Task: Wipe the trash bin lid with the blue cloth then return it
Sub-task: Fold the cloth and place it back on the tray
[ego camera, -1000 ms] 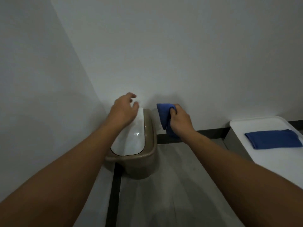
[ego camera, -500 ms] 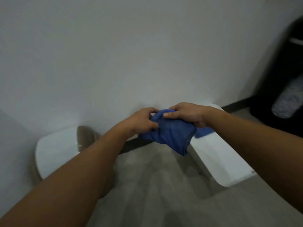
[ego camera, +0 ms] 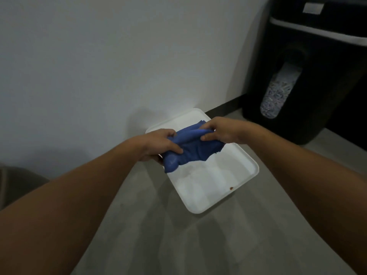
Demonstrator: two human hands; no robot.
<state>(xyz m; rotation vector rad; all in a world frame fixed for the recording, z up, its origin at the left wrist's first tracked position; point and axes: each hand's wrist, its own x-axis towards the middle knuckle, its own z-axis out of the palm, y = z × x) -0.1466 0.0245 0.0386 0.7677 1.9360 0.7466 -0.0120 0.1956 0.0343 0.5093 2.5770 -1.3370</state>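
— Since the blue cloth is bunched between both hands above the white tray, how would you say it handles?

— Soft, light and floppy, I'd judge; best taken by its edges. The left hand has its fingers clamped on the near end, the right hand pinches the far end.

— What can't you make out?

— Whether another cloth lies beneath it on the tray. Left of the tray, the brown bin is cut off, its lid unseen.
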